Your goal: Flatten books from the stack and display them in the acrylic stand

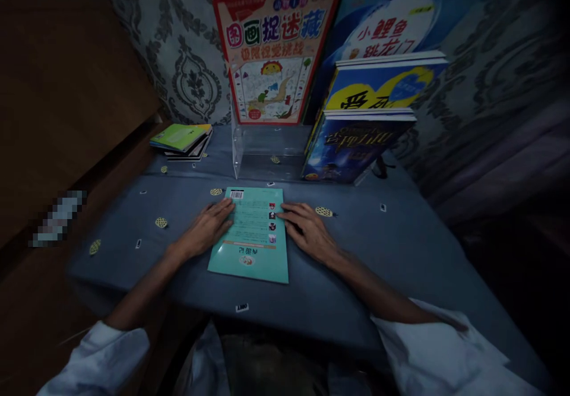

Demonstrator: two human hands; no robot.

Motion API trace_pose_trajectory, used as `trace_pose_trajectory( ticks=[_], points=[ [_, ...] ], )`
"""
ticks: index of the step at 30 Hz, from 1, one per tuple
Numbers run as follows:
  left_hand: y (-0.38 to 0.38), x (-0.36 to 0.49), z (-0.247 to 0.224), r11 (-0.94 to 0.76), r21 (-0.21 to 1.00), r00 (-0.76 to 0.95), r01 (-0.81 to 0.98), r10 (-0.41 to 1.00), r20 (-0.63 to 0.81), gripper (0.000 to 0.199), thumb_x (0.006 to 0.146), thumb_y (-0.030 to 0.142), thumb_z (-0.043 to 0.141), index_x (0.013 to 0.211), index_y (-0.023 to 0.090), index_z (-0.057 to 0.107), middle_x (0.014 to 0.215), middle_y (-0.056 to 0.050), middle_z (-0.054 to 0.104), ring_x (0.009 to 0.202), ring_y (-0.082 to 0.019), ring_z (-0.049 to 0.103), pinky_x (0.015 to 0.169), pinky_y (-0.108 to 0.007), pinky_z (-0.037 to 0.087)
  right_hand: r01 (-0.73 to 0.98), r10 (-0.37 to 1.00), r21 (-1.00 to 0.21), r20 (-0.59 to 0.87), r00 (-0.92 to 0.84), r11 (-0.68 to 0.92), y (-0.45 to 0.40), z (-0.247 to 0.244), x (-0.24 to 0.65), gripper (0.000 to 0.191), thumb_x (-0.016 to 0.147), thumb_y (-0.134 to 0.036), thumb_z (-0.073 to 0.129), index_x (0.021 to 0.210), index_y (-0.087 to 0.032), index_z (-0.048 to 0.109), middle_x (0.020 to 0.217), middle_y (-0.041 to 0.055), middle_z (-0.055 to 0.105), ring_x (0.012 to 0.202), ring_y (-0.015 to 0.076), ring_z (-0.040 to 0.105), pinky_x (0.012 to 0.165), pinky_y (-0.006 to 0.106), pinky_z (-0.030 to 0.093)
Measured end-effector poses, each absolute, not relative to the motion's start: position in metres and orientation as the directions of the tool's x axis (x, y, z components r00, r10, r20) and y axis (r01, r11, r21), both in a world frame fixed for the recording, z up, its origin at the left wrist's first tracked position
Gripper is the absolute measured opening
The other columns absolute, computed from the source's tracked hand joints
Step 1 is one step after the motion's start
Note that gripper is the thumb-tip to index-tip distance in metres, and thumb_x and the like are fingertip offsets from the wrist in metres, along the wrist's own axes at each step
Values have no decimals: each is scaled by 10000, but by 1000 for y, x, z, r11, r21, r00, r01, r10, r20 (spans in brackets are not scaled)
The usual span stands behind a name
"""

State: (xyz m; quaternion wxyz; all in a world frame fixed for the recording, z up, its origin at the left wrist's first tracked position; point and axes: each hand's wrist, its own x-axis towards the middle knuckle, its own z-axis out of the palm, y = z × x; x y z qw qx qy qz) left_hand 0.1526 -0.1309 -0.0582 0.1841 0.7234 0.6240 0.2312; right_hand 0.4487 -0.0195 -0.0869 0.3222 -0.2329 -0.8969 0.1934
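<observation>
A teal book [253, 235] lies flat near the table's front edge, its barcode at the far left corner and its printed title upside down to me. My left hand [207, 227] rests beside it, fingertips on its left edge and fingers stretched out. On the other side, my right hand [309, 230] has its fingers extended and slightly apart, the tips at the book's right edge. Neither hand grips the book.
A clear stand [267, 167] at the back holds a red picture book [276, 51]. Right of it, a dark blue book [351, 146] stands before other upright books. Several books with a green one [178, 137] on top lie stacked at the back left of the blue-grey table [378, 253].
</observation>
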Motion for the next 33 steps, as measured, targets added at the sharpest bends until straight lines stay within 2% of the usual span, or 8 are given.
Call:
trace_pose_trajectory(
  ticks=[3,7,10,17,24,27,33],
  points=[
    [-111,157,-60,-119,608,57,785,991,121,504,947,410,578,1404,196,582,1576,-125,457,1506,-293,359,1273,-474,148,299,562,-530,450,-694,793,-21,-86,450,348,1010,-255,466,1260,-209,703,1326,155,656,1177,314,640,970,562,568],
    [-92,164,-60,-101,710,7,697,991,134,476,878,389,675,1319,214,641,1539,-119,511,1496,-314,371,1278,-471,98,297,581,-569,418,-699,767,-22,-87,451,362,1011,-265,468,1302,-231,681,1368,137,628,1203,305,634,980,535,576],
    [-84,170,-60,-96,743,9,662,993,120,487,858,388,700,1311,218,644,1546,-115,503,1504,-325,351,1279,-469,80,294,580,-578,406,-706,761,-21,-87,450,367,1006,-265,474,1310,-239,676,1377,129,624,1217,307,626,999,537,568],
    [-68,193,-57,-216,670,165,711,976,139,457,934,344,592,1364,190,624,1571,-127,462,1507,-314,353,1268,-469,129,285,568,-561,431,-701,777,-21,-88,449,354,1001,-249,478,1279,-189,689,1351,153,635,1216,307,626,1015,527,561],
    [-48,223,-55,-297,682,301,669,946,117,439,961,308,559,1392,229,594,1584,-81,446,1525,-244,327,1274,-449,91,293,563,-541,442,-698,788,-21,-88,449,352,990,-237,488,1272,-211,697,1335,146,641,1211,304,624,1018,527,553],
    [-41,229,-56,-331,665,340,669,933,122,446,965,280,538,1406,229,582,1583,-84,440,1521,-250,334,1268,-470,88,294,558,-533,444,-701,794,-21,-87,449,353,983,-227,492,1271,-216,697,1329,138,644,1203,297,628,1010,518,559],
    [-42,232,-52,-372,605,372,704,919,133,511,1007,303,425,1464,94,518,1583,-173,416,1516,-337,326,1238,-541,119,266,528,-518,465,-710,813,-22,-81,449,360,978,-196,481,1230,-76,708,1287,221,649,1174,327,635,1007,509,557]
  ],
)
